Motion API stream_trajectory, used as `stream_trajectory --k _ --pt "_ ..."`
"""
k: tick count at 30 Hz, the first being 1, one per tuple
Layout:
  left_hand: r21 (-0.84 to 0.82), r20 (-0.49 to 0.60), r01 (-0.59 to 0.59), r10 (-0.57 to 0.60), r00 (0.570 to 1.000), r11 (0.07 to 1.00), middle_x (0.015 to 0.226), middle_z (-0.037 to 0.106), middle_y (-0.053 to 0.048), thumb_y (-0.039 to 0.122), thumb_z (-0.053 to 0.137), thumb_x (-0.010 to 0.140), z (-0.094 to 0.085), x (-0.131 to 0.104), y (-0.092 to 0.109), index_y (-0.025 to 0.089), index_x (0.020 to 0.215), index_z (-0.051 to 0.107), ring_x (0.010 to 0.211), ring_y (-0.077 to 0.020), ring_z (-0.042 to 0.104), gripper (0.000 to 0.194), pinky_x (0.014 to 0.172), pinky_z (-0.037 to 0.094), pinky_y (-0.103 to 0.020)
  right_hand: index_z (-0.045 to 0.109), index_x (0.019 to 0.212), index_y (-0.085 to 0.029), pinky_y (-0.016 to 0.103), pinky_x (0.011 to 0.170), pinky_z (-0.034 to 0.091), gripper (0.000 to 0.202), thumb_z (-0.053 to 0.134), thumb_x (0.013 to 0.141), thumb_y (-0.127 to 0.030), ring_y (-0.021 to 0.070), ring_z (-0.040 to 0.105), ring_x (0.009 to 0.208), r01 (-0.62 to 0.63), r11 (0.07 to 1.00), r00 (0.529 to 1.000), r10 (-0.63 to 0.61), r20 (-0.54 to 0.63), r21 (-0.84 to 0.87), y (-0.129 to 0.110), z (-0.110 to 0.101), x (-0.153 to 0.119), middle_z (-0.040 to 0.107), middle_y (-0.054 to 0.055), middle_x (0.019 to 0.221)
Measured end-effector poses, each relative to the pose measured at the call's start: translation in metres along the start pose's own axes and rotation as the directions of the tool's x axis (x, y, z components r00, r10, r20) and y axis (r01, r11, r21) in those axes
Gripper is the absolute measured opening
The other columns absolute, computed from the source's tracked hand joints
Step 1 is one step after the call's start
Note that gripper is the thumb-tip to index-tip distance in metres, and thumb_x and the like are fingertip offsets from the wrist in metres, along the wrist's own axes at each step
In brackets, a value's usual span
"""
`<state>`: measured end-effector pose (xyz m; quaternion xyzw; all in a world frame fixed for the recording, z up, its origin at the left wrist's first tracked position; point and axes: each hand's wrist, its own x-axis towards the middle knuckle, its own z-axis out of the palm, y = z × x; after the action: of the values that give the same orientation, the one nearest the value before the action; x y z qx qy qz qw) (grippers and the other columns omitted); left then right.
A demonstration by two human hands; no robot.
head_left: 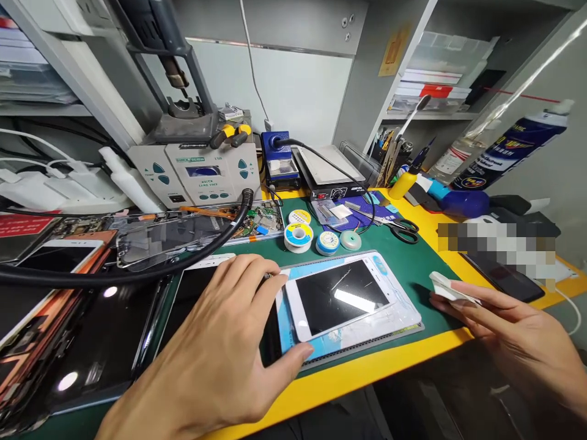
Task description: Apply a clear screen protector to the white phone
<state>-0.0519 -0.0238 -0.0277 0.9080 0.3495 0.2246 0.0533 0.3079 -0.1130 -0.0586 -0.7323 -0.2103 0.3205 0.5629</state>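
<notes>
A white smartphone (342, 296) with a black, scratched screen lies face up and slightly askew on a blue-and-white flat pad (398, 308). My left hand (238, 324) arches over the phone's left end, with the thumb at the near corner and the index finger at the far corner, gripping it between them. Off to the right, my right hand (509, 324) pinches a small folded white wipe (447, 286) between thumb and fingers, apart from the phone. Part of another white-framed phone (188, 287) shows behind my left hand.
Solder spools (298, 237) and scissors (404, 231) lie beyond the pad on the green mat (431, 256). A rework station (206, 174) stands behind; its black hose (197, 269) crosses the left side. Stacked phone screens (105, 330) fill the left. A spray can (513, 150) stands right.
</notes>
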Motion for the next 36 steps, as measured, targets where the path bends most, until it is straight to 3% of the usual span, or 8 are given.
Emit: stream_trajectory --k 4,8,11,14,18,22,28,36 --pt "0.034 0.044 0.014 -0.016 0.999 0.999 0.128 0.057 -0.014 0.050 0.069 0.082 0.001 0.000 -0.001 0.022 0.127 0.055 0.119 -0.0350 0.052 0.055 0.096 0.051 -0.052 0.085 0.081 -0.026 0.026 0.079 0.066 0.048 0.092 0.042 -0.052 0.0338 0.078 0.091 0.032 0.981 0.998 -0.042 -0.048 -0.193 0.000 -0.001 -0.001 0.081 0.010 0.088" --pt "0.077 0.058 -0.006 0.001 0.998 0.997 0.135 0.054 -0.014 0.050 0.069 0.081 0.005 -0.001 -0.004 0.022 0.134 0.051 0.123 -0.0355 0.051 0.062 0.098 0.051 -0.053 0.085 0.089 -0.030 0.034 0.095 0.062 0.044 0.084 0.056 -0.059 0.0328 0.076 0.099 0.177 0.916 0.968 -0.228 -0.106 -0.360 0.009 0.002 -0.010 0.081 0.005 0.099" --pt "0.108 0.060 -0.012 0.006 0.998 0.994 0.139 0.053 -0.014 0.050 0.069 0.080 0.008 -0.003 -0.008 0.023 0.136 0.051 0.126 -0.0372 0.050 0.065 0.098 0.050 -0.055 0.084 0.089 -0.034 0.038 0.104 0.058 0.026 0.079 0.071 -0.052 0.0293 0.076 0.100 0.311 0.881 0.913 -0.381 -0.146 -0.358 0.016 0.010 -0.019 0.081 0.000 0.100" --pt "0.118 0.077 0.013 -0.022 0.997 0.993 0.143 0.051 -0.013 0.050 0.070 0.078 0.009 -0.006 -0.010 0.026 0.140 0.048 0.129 -0.0394 0.048 0.070 0.101 0.048 -0.058 0.083 0.088 -0.037 0.040 0.103 0.060 0.012 0.076 0.079 -0.042 0.0276 0.076 0.097 0.419 0.850 0.865 -0.481 -0.144 -0.318 0.023 0.017 -0.023 0.079 -0.001 0.099" --pt "0.097 0.124 0.031 -0.043 0.991 0.995 0.144 0.051 -0.012 0.045 0.071 0.077 0.007 -0.005 -0.009 0.029 0.141 0.047 0.131 -0.0405 0.047 0.070 0.104 0.045 -0.060 0.081 0.096 -0.036 0.042 0.101 0.060 0.016 0.075 0.083 -0.029 0.0265 0.074 0.097 0.556 0.783 0.795 -0.599 -0.097 -0.280 0.033 0.018 -0.021 0.078 0.000 0.102" --pt "0.052 0.100 0.044 -0.049 0.994 0.998 0.139 0.054 -0.012 0.043 0.070 0.079 0.005 0.002 -0.006 0.029 0.135 0.051 0.130 -0.0409 0.049 0.060 0.105 0.044 -0.061 0.081 0.101 -0.033 0.043 0.098 0.059 0.022 0.070 0.086 -0.020 0.0262 0.072 0.100 0.616 0.747 0.767 -0.641 -0.022 -0.251 0.039 0.015 -0.018 0.077 0.004 0.106" --pt "0.034 0.112 -0.020 0.016 0.994 0.999 0.135 0.053 -0.013 0.041 0.072 0.080 0.005 0.008 -0.007 0.025 0.135 0.049 0.127 -0.0378 0.049 0.061 0.104 0.045 -0.057 0.080 0.101 -0.028 0.036 0.089 0.060 0.026 0.064 0.088 -0.014 0.0230 0.073 0.097 0.676 0.720 0.735 -0.676 0.062 -0.159 0.039 0.013 -0.012 0.077 0.003 0.104" --pt "0.043 0.082 -0.071 0.067 0.994 0.997 0.129 0.058 -0.013 0.044 0.073 0.081 0.006 0.011 -0.006 0.022 0.127 0.053 0.122 -0.0346 0.053 0.056 0.105 0.045 -0.055 0.079 0.102 -0.023 0.036 0.088 0.059 0.026 0.058 0.088 -0.019 0.0231 0.073 0.096 0.678 0.724 0.735 -0.667 0.120 -0.127 0.037 0.013 -0.009 0.077 0.006 0.107"
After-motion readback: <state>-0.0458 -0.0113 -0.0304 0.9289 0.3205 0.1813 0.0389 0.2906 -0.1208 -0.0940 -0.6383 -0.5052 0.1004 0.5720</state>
